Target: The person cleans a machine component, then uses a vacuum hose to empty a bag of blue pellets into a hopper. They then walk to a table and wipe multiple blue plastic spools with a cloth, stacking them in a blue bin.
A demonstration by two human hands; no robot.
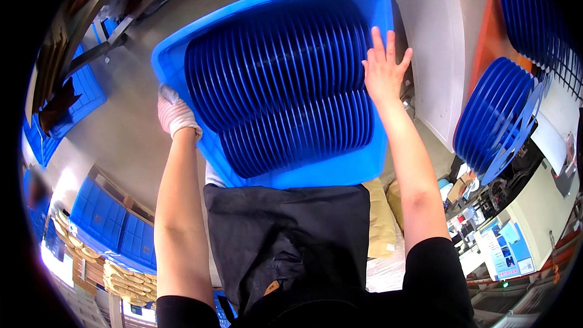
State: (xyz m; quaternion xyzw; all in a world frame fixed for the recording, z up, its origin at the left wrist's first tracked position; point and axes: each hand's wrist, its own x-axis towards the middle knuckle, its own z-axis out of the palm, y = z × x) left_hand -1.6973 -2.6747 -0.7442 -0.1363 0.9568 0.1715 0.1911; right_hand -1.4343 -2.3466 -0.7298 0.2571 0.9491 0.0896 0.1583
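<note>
A large blue plastic bin (pixel 358 173) sits tilted in front of my body, close to my black apron (pixel 285 231). Many thin dark-blue discs stand on edge inside it, packed side by side in a far row (pixel 273 70) and a near row (pixel 297 133). My left hand (pixel 176 112), in a pale glove, is closed round the bin's left side. Bare and with its fingers spread, my right hand (pixel 385 73) lies at the bin's right wall, beside the last discs of the far row. Whether its palm presses on the wall or the discs is hidden.
A white cabinet-like box (pixel 428 36) stands just right of the bin. Farther right are blue reels (pixel 501 115) and a row of blue discs (pixel 534 12). Blue crates (pixel 109 218) sit at lower left. A cluttered work area (pixel 480 200) lies at lower right.
</note>
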